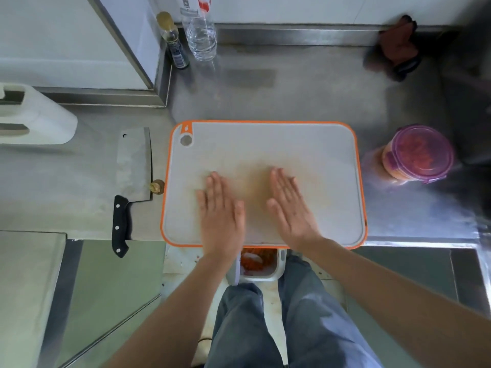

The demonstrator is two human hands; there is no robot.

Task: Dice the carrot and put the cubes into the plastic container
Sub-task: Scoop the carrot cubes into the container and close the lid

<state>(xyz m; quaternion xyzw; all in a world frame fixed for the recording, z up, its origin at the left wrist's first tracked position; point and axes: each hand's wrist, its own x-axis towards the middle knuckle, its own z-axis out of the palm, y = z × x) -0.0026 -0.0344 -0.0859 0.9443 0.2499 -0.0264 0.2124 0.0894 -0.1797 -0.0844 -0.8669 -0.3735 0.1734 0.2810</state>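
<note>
Both hands lay flat and empty on the cutting board (265, 144), the left hand (221, 211) and the right hand (291, 208) side by side near the front edge, fingers straight and held close together, palms down, gripping nothing. No carrot remained on the board; only a faint orange stain marked its middle. The orange cubes appeared to be already inside the plastic container (414, 155), which stood just beside the board's right edge on the steel counter (292, 91) with its purple lid clipped on. Judged from this, the dicing and the filling were done and the task was at or very near its end; the hands looked to be resting or wiping the bare board. Any next move would call for little more than lifting the hands clear, perhaps tidying. One cleaver (132, 179) lay flat on the counter just left of the board, blade away from the person, untouched. By count there were one board, one container, one cleaver, two bottles at the back of the counter, a clear water bottle (201, 38) and a small dark bottle (174, 43), and one small brownish scrap (157, 187) between cleaver and board, possibly a carrot end. Below the counter edge, one bin (259, 264) held orange scraps.
</note>
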